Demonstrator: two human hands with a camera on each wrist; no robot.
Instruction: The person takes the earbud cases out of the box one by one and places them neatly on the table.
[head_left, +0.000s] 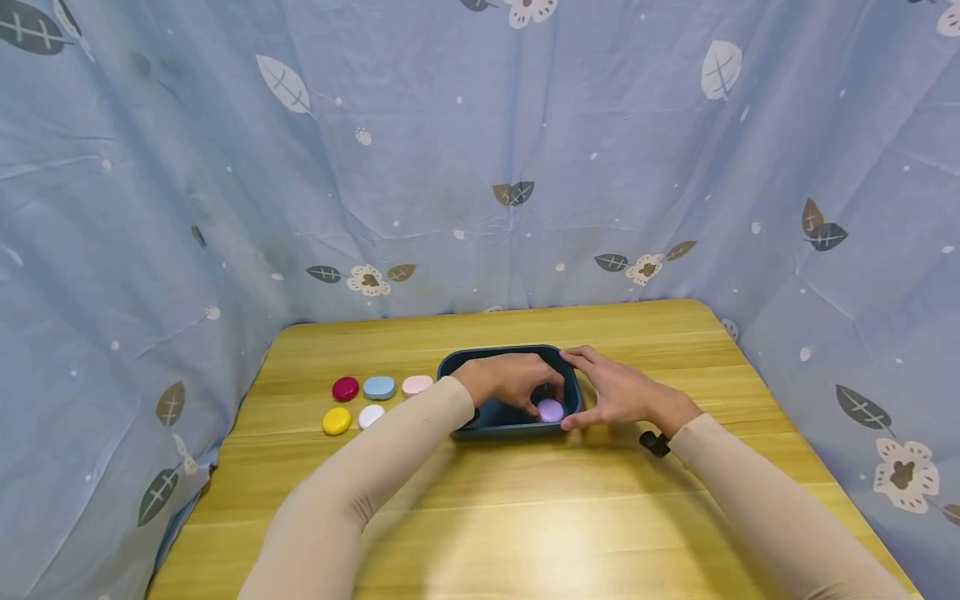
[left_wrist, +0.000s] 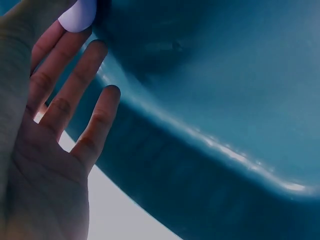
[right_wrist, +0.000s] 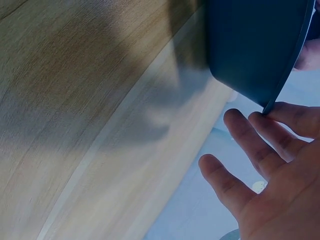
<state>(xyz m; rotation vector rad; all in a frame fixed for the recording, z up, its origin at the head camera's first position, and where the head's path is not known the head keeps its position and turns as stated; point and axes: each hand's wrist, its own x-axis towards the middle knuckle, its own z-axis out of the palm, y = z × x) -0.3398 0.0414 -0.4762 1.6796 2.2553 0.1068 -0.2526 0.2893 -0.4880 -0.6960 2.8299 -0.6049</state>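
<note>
A wooden table (head_left: 525,517) stands inside a surround of blue leaf-print cloth (head_left: 225,167), which screens it on three sides, and near its middle sits a dark blue tub (head_left: 501,422). The right hand (head_left: 619,390) lies against the tub's right rim with its fingers nearly straight and its thumb low on the near corner, by my reading to keep the tub from sliding. The left hand (head_left: 512,379) reaches down inside, fingertips closed on a lilac disc (head_left: 551,410) at the near right corner of the tub's floor; I cannot make out anything else in there, since the hand covers much of it. Left of the tub, set out in two short rows, lie five more discs: red (head_left: 346,388), light blue (head_left: 379,387), pink (head_left: 417,384), yellow (head_left: 337,420), white (head_left: 371,416)
</note>
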